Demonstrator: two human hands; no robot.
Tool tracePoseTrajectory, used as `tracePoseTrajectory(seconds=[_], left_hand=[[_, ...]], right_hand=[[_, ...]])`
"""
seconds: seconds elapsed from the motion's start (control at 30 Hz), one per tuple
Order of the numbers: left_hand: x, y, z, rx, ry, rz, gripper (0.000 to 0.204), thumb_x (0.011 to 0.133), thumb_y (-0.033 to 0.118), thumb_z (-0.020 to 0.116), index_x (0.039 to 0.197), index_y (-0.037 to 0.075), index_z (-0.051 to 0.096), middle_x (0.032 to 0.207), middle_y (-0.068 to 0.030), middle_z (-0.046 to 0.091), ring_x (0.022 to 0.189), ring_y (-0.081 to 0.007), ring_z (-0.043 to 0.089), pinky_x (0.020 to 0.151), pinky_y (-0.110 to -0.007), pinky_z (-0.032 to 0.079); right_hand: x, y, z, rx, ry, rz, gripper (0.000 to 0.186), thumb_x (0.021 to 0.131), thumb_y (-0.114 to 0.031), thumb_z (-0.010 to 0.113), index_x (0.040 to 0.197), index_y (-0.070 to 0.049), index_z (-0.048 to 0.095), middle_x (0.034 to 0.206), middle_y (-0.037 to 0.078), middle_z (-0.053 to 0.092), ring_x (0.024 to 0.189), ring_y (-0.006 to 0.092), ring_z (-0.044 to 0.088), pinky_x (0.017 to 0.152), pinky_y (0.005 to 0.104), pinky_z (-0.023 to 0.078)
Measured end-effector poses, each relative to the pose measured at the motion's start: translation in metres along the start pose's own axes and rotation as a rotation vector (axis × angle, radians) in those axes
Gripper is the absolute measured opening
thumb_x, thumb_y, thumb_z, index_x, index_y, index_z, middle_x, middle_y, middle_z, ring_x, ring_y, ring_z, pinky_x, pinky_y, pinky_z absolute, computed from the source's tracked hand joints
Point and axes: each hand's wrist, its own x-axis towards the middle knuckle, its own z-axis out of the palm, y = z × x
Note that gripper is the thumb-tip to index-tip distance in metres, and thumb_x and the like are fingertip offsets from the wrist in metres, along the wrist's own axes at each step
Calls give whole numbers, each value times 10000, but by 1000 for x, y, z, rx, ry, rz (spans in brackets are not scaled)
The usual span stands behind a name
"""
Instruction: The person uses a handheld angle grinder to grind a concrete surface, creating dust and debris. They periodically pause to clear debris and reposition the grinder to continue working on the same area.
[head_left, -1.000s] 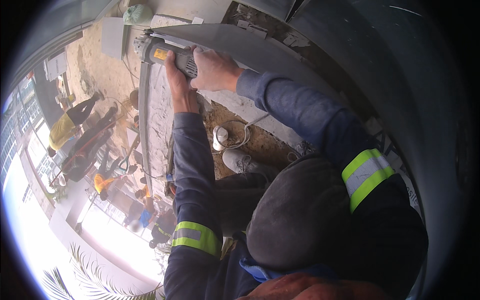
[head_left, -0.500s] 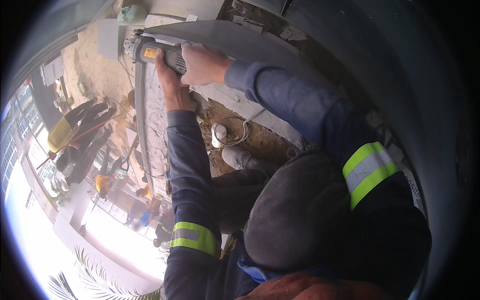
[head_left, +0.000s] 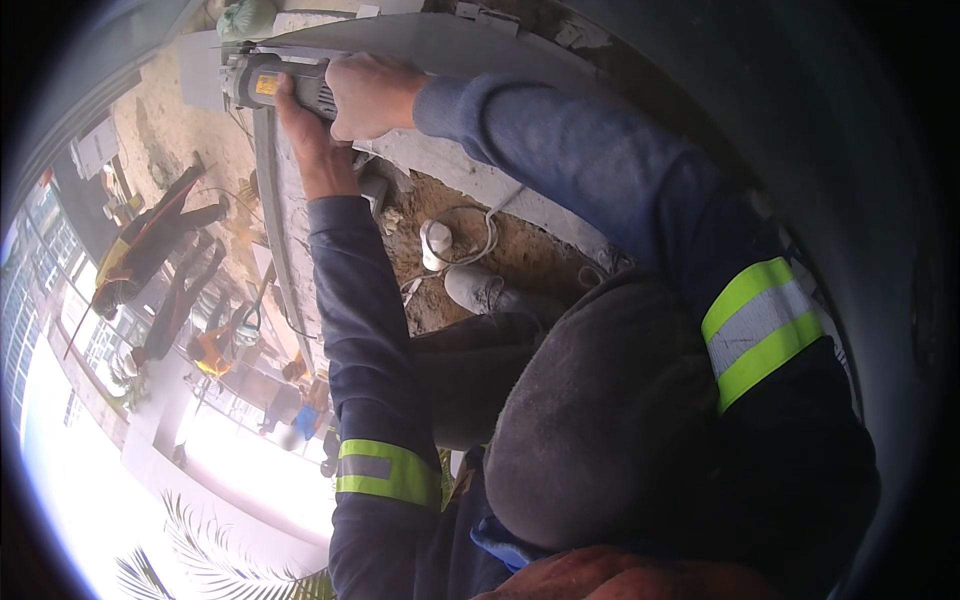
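An angle grinder (head_left: 266, 85) with a grey body and a yellow label lies across the upper left, its head pointing left. My left hand (head_left: 312, 140) is wrapped round its body from below, thumb up along the side. Around the rear end closes my right hand (head_left: 372, 95), fingers curled in a fist. The tool is at the edge of a grey panel (head_left: 430, 48), above a rough pale concrete ledge (head_left: 288, 195). Whether its disc touches anything, I cannot tell.
By my shoe (head_left: 474, 288) a white cylindrical object (head_left: 437, 240) stands on brown dirt beside a looped pale cable (head_left: 490, 238). My bent knee (head_left: 590, 420) fills the lower middle. Several people work at the left, one in orange (head_left: 210, 352). A green bag (head_left: 246, 18) lies at the far edge.
The grinder and both hands sit slightly higher and further left in the picture, as does much of the scene. My grip looks the same. People at the left have shifted posture.
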Motion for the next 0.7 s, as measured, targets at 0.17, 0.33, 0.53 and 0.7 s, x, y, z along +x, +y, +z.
tracePoseTrajectory(seconds=[0.17,0.33,0.53,0.7], left_hand=[[6,2,-11,-39,-6,-19,523,1051,429,473,1375,25,544,1260,-153,683,1126,-285,679,1006,-430,546],[11,4,-14,-65,-4,-32,509,1047,418,495,1366,24,548,1245,-152,690,1110,-286,686,998,-428,553],[16,6,-21,-72,7,-65,513,1048,422,481,1354,16,550,1207,-172,703,1074,-300,703,971,-437,569],[16,6,-18,-64,14,-78,521,1052,429,463,1348,9,549,1204,-182,706,1066,-309,708,965,-439,574]], right_hand=[[2,-5,-1,-14,-13,7,460,716,-215,770,1083,62,732,1097,254,737,1046,394,734,916,480,587],[2,-9,-6,-9,-54,28,472,728,-195,743,1132,48,734,1163,244,730,1097,391,723,960,476,577],[4,-14,-7,-12,-53,30,455,724,-182,739,1115,50,744,1182,257,723,1129,391,711,977,472,573],[9,-8,1,-43,15,-4,486,705,-262,828,1039,81,745,1077,272,740,1014,388,745,887,472,604]])
